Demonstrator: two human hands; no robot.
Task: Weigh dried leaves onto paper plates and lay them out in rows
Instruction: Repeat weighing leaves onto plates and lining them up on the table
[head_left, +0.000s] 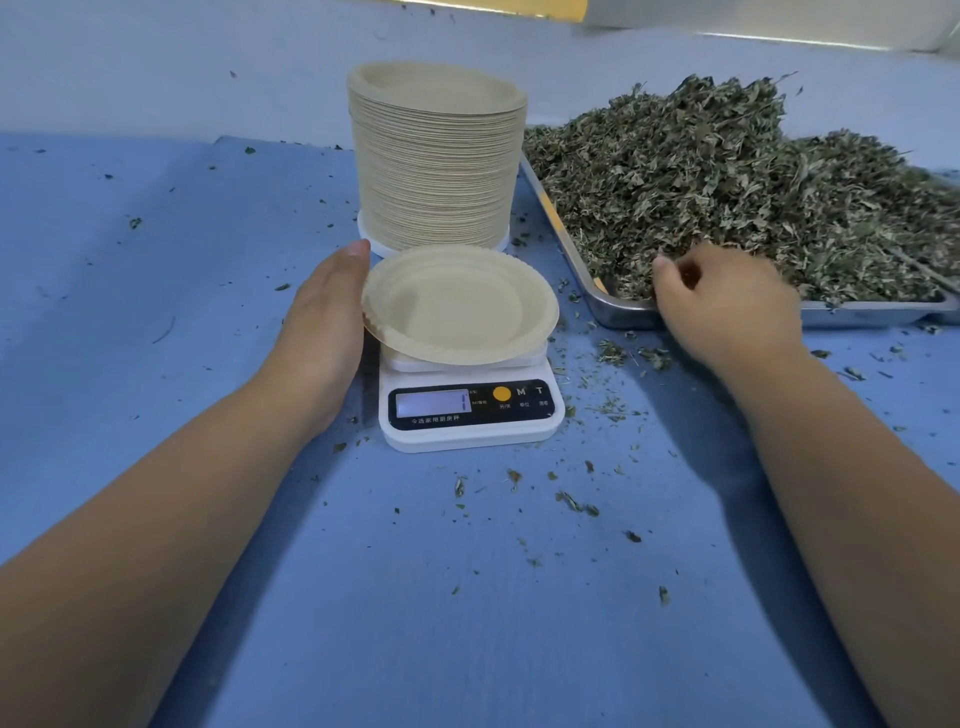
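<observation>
**Empty plate on scale: taking the first portion of leaf**

Head view. A single paper plate (460, 304) sits empty on the white kitchen scale (470, 410) and looks slightly off level, overhanging the platform all round. The left hand (324, 317) lies along its left rim, fingers straight and pressed together, touching the edge rather than gripping it. The right hand (727, 306) is at the near edge of the dried leaves (727, 182) heaped in the steel tray (623, 314), fingers curled down into the heap. The hand is blurred, so I cannot tell whether they have closed on a tuft. The stack of paper plates (436, 156) stands just behind the scale. No filled plates are in sight. Loose leaf crumbs are scattered over the blue table cover (208, 260). The display digits are too blurred to read.

Judgement on the step:
- Centre the plate and let it settle flat.
- Take the left hand off the rim before reading, since any touch may skew the weight.
- Check the zero with the bare plate on.
- Add leaf in small pinches, dropping them at the plate's middle.
- Trim back towards the target from the top.
</observation>
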